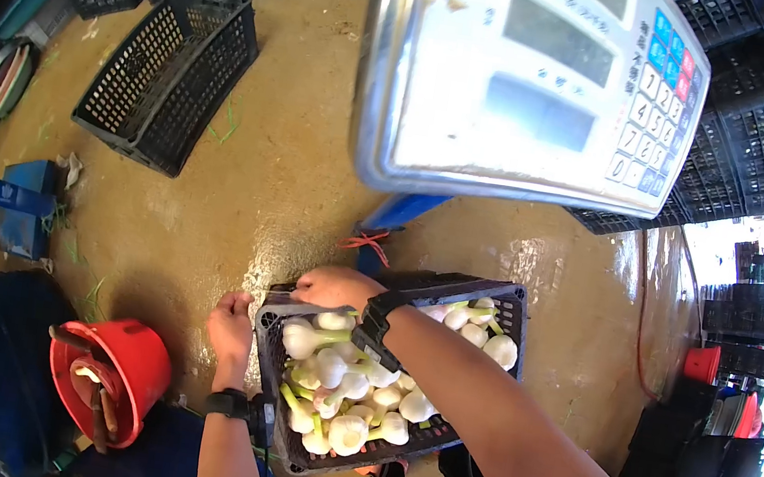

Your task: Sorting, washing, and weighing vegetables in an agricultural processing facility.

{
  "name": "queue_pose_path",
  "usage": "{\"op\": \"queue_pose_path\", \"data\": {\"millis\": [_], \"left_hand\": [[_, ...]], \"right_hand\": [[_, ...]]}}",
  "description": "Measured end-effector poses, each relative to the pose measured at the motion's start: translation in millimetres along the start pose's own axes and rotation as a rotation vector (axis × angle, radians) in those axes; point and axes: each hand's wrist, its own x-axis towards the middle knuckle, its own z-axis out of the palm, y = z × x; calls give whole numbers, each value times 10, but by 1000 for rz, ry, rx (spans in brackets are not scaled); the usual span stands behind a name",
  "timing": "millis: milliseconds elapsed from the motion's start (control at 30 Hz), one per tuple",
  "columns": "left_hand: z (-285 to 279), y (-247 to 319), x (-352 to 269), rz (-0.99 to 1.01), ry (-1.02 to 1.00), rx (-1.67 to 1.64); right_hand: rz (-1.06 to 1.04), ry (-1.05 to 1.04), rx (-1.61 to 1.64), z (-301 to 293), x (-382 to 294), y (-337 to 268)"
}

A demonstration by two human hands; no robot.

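Observation:
A black plastic crate (292,461) holds many white garlic bulbs (348,435) with short green stems. My left hand (230,325) is just outside the crate's left corner, thumb and fingers pinched together. Over the crate's far edge, my right hand (335,286) is curled, its arm crossing above the garlic. What looks like a thin pale strand runs between the fingers of both hands; its ends are hidden. Both wrists wear black bands.
A digital scale's display head (438,100) stands close beyond the crate on a blue post (404,212) with red string tied on. A red bucket (145,359) holding wooden-handled tools is at left. An empty black crate (171,70) lies on the wet floor; stacked crates (754,144) rise at right.

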Motion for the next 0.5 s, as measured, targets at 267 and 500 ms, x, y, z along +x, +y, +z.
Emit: {"op": "queue_pose_path", "data": {"millis": [267,500], "left_hand": [[-125,235,-343,219,359,-298],[-529,570,-1251,639,299,141]], "right_hand": [[-378,474,46,-83,-208,-314],[-611,623,-1,-180,-1435,-397]]}}
